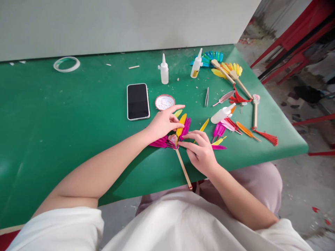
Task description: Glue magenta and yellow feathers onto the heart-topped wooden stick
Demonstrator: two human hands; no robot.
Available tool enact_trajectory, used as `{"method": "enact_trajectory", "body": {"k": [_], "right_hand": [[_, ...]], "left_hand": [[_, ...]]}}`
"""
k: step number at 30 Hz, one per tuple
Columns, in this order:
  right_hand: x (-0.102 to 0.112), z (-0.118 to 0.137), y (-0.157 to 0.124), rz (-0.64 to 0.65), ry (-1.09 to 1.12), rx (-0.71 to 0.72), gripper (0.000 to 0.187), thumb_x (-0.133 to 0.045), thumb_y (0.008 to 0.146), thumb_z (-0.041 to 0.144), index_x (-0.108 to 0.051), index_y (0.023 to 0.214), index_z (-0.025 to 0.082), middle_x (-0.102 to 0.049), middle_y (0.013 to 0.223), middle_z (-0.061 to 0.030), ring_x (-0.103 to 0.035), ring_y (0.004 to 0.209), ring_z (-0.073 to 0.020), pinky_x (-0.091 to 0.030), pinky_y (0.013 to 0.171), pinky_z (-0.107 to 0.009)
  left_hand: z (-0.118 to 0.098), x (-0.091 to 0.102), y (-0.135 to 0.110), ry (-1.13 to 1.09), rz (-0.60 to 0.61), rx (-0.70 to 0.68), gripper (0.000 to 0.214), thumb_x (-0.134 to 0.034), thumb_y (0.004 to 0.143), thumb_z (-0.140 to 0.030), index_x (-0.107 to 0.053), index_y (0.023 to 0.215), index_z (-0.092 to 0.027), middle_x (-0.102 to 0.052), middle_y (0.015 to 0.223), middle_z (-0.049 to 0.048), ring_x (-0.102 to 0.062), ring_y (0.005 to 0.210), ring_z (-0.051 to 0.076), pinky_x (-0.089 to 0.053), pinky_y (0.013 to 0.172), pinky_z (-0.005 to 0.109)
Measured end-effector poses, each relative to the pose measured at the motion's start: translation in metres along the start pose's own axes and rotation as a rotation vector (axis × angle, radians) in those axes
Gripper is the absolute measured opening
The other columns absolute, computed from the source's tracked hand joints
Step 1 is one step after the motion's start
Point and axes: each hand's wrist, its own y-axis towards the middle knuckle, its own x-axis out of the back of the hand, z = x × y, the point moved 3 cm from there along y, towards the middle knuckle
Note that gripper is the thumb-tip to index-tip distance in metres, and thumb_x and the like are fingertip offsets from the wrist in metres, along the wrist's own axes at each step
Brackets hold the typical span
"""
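Observation:
A feather fan with a wooden handle [184, 169] lies at the table's near edge, magenta feathers [160, 142] fanned around its heart-shaped centre [172, 139]. Between thumb and fingers, my left hand [164, 122] pinches a yellow feather [180, 129] upright over the fan, its index finger stretched out. My right hand [201, 151] is closed at the lower end of that feather, fingertips against the quill beside the heart. Part of the fan's left side is hidden by my left hand. A loose yellow feather [203, 126] lies just beyond my right hand.
Behind the hands are a phone [138, 101], a round dish of white stuff [164, 102] and tweezers [206, 97]. Glue bottles stand upright [164, 71] and lie tipped [222, 115]. Loose feathers [247, 130], other fans [242, 82] and red tassels [267, 136] fill the right; a tape roll [75, 66] lies left.

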Motion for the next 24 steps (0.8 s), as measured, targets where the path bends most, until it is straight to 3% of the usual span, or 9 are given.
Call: {"method": "enact_trajectory", "body": {"k": [10, 24], "right_hand": [[-0.0051, 0.0034, -0.0002, 0.115, -0.111, 0.048, 0.035, -0.044, 0.079, 0.007, -0.067, 0.099, 0.025, -0.06, 0.103, -0.0058, -0.046, 0.106, -0.0219, -0.043, 0.089, -0.041], [-0.0064, 0.0058, -0.0027, 0.107, -0.165, 0.103, 0.03, -0.047, 0.08, 0.01, -0.066, 0.1, 0.022, -0.061, 0.104, -0.0069, -0.047, 0.106, -0.0225, -0.042, 0.087, -0.039]], "left_hand": [[-0.0022, -0.0009, -0.0013, 0.123, -0.002, -0.014, 0.061, -0.069, 0.07, -0.02, -0.045, 0.126, -0.026, -0.062, 0.067, -0.0033, -0.058, 0.063, 0.01, -0.048, 0.067, 0.024], [-0.0057, -0.0004, -0.001, 0.225, 0.014, -0.009, 0.057, -0.06, 0.077, -0.02, -0.04, 0.129, -0.026, -0.063, 0.07, -0.0026, -0.06, 0.065, 0.011, -0.046, 0.065, 0.023]]}}
